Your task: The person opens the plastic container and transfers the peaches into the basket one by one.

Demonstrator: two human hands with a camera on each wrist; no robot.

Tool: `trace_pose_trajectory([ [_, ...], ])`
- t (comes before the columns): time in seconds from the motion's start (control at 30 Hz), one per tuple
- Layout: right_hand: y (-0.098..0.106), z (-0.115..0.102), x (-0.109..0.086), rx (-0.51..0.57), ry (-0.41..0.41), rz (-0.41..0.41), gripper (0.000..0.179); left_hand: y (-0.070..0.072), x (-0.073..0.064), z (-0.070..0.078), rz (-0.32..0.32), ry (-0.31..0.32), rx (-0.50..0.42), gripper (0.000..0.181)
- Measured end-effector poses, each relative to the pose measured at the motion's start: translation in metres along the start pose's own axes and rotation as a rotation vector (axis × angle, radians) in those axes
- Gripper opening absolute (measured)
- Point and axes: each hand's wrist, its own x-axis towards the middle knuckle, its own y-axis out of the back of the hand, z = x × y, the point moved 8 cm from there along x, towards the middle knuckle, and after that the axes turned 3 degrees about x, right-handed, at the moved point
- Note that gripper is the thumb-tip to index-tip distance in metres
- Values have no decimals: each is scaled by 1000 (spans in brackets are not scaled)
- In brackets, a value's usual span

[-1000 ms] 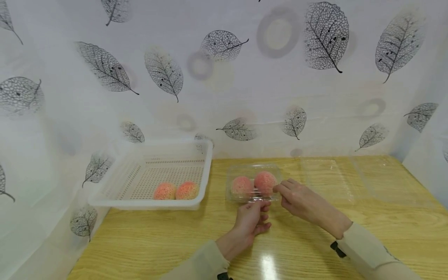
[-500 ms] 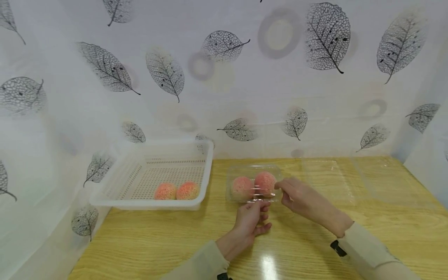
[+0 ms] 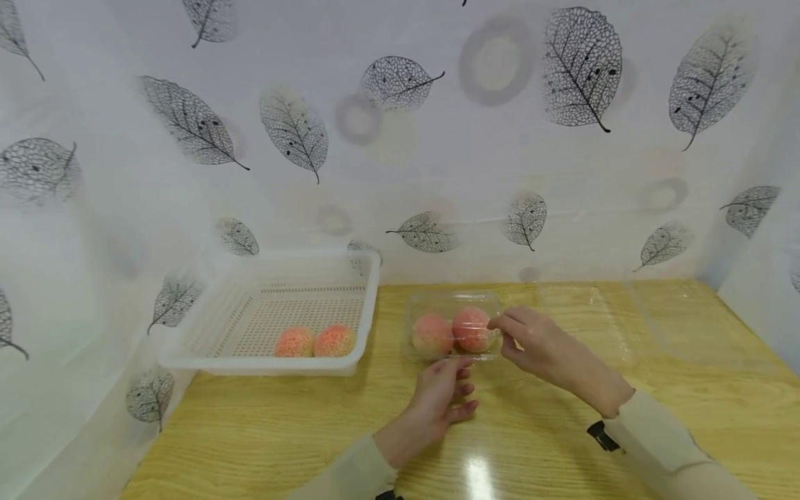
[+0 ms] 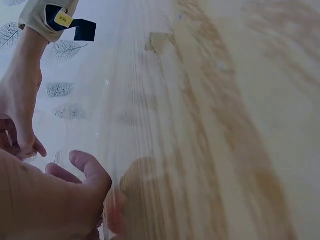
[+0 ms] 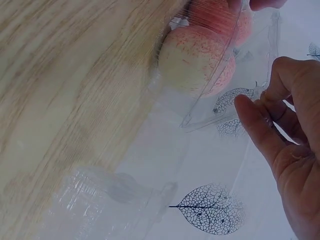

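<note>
A clear plastic clamshell box [image 3: 453, 298] holding two pink and pale-yellow peaches [image 3: 432, 335] sits on the table in the head view. My right hand [image 3: 540, 351] is at its right side; in the right wrist view the thumb and index finger of the right hand [image 5: 295, 130] pinch the corner of the clear lid [image 5: 205, 122], which slants above the peaches. At the front edge of the box is my left hand [image 3: 434, 399], palm sideways, index finger along the rim and the other fingers loosely bent. How firmly it touches the plastic is hard to see.
To the left stands a white perforated basket [image 3: 259, 362] with two more peaches [image 3: 314, 342] in its front right corner. Further clear plastic boxes [image 3: 587, 312] lie at the right on the wooden table [image 3: 281, 430]. A leaf-print curtain [image 3: 325, 201] closes off the back.
The left hand has drawn slightly back and left along the front edge. My right hand has risen a little at the right side of the box. The peaches stay inside.
</note>
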Motion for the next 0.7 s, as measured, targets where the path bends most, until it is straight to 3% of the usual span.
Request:
trace_pose_trajectory([
  [0.43,10,1,-5,21,2,27,38,44,-13,18,188,-109,-81,26],
  [0.6,12,3,-7,41,2,33,38,54,-11,27,284,-177,-123,31],
  [0.7,12,3,-7,59,-7,36,37,57,-9,29,307,-202,-149,29],
])
